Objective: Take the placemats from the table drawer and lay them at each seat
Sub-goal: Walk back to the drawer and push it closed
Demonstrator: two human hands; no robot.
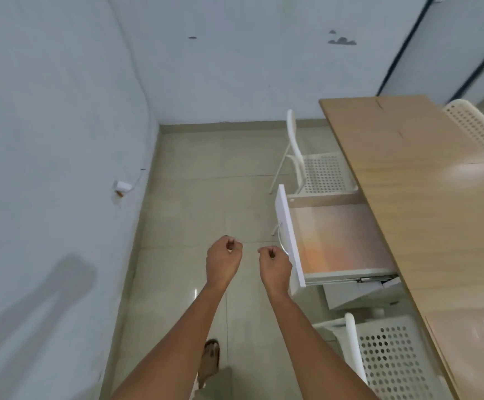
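Drawer [336,241] pulled out from wooden desk [425,197], placemats not discernible inside. Left hand [223,261] and right hand [275,267] loosely fisted, empty, beside drawer front. Perforated white chairs [324,171] flank it.

Three white perforated chairs [325,171] on pale floor tiles [206,197].

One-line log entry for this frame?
white table drawer: open | left hand: curled, empty | right hand: curled, empty, beside drawer front

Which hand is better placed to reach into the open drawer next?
The right hand, probably. It hangs loosely curled and empty just beside the drawer front, while the left hand, also empty, sits farther away over the floor.
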